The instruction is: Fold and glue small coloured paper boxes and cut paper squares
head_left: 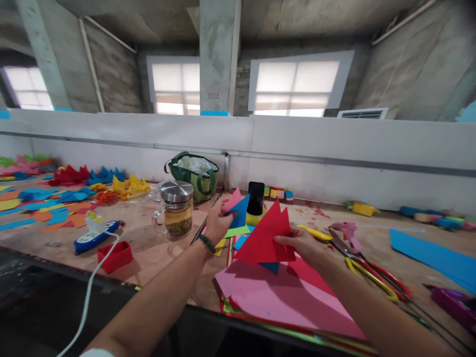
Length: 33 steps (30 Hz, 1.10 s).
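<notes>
My right hand (297,243) pinches a red pointed sheet (266,238), felt or paper, with two peaks at its top. My left hand (219,220) is closed on a pink pointed sheet (233,199) and a blue pointed sheet (242,210), held a little to the left of the red one. Under both hands lies a stack topped by a large pink sheet (275,297), with part of a red sheet (310,275) on it. Small green strips (237,231) and blue scraps sit just behind the stack.
A glass tea mug (176,210), a green bag (195,176) and a phone (256,198) stand behind. Scissors (372,272) and a pink glue gun (345,233) lie right. At left are a blue power strip (94,243), a red band (115,257) and coloured pieces (59,198).
</notes>
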{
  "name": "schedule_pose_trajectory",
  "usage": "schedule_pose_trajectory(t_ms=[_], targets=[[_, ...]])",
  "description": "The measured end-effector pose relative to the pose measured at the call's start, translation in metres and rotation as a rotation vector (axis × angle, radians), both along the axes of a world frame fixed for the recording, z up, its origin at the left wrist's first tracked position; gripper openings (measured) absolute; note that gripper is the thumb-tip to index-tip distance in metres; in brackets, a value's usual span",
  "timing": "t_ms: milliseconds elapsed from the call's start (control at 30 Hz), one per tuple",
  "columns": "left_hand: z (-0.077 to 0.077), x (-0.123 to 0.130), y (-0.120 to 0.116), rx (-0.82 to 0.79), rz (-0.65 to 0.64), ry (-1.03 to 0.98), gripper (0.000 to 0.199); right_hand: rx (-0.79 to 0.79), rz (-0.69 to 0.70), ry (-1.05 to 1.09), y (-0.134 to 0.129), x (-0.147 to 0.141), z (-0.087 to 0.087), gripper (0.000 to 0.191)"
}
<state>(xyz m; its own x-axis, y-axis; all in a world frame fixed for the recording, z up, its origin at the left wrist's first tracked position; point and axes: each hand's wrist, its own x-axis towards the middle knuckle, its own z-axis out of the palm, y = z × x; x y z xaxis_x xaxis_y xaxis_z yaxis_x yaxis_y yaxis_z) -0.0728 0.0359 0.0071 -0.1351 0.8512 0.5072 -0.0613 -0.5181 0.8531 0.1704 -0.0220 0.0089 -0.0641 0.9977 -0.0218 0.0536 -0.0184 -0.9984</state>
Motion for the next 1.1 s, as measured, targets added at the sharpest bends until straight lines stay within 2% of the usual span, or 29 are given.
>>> schedule_pose_trajectory(t_ms=[167, 367, 533, 733, 933, 1033, 1100], targets=[[-0.004, 0.002, 0.004, 0.012, 0.011, 0.041, 0.016, 0.003, 0.040, 0.023, -0.003, -0.008, 0.003, 0.035], [-0.007, -0.002, 0.009, -0.063, -0.032, 0.054, 0.019, 0.010, 0.113, 0.036, -0.005, -0.020, 0.006, 0.041], [-0.009, 0.000, 0.007, -0.156, -0.186, 0.021, 0.027, 0.090, 0.149, -0.016, -0.003, -0.024, 0.011, 0.041], [-0.008, 0.009, -0.004, -0.272, -0.442, -0.040, 0.042, 0.114, 0.104, -0.089, 0.003, -0.031, 0.022, 0.043], [-0.006, 0.022, -0.021, -0.391, -0.633, -0.095, 0.052, 0.200, 0.075, -0.225, 0.029, -0.050, 0.013, 0.041], [-0.007, 0.025, -0.023, -0.458, -0.691, -0.105, 0.046, 0.241, 0.074, -0.306, 0.036, -0.061, 0.013, 0.040], [-0.010, 0.022, -0.018, -0.486, -0.674, -0.090, 0.040, 0.273, 0.078, -0.365, 0.034, -0.061, 0.019, 0.043]])
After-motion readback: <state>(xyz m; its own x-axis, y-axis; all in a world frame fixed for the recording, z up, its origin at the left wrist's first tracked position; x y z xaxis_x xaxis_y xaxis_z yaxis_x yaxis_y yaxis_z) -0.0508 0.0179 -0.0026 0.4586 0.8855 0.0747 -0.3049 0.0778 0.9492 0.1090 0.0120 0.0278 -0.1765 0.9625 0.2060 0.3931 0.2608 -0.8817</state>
